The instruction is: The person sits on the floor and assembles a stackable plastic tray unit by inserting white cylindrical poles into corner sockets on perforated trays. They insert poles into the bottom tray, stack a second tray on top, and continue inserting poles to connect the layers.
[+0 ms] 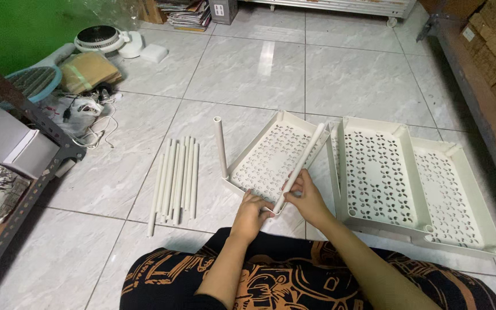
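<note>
On the tiled floor [248, 69], both hands, left hand [252, 208] and right hand [307, 198], grip a white tube [302, 163] over the tray [271, 152].

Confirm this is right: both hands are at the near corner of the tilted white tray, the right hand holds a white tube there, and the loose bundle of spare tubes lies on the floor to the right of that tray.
One detail is wrong. The head view shows the spare tubes lying left of the tilted white tray, not right. The rest holds: left hand and right hand at its near corner, the right holding a white tube.
</note>
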